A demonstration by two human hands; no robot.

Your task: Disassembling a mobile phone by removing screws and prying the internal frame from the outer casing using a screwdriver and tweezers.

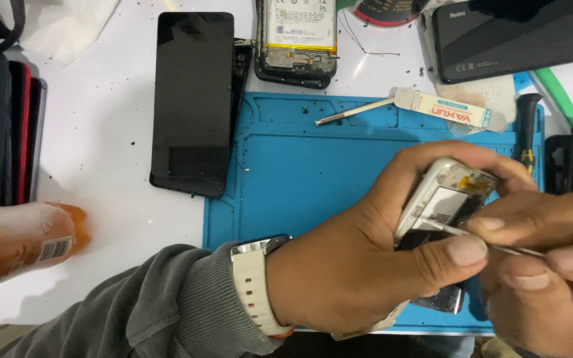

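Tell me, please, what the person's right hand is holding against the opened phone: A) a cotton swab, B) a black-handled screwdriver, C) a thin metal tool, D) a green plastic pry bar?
C: the right hand pinches a thin metal tool, its tip resting inside the opened phone that the left hand grips above the blue mat.

Blue mat (286, 179) mid-frame on a white table (101, 139). Black phone (192, 103) lies screen-up at upper centre-left, overlapping the mat's left edge. Opened phone with battery showing (298, 41) at top centre. Dark phone back (512, 36) at upper right. White tube (440, 109) and thin stick (355, 111) on the mat's top edge. Black-handled screwdriver (527, 126) and green tool (556, 93) at right. Orange bottle (24, 240) lower left. Stacked phones (4, 132) at left edge. White tissue (67, 23) upper left.
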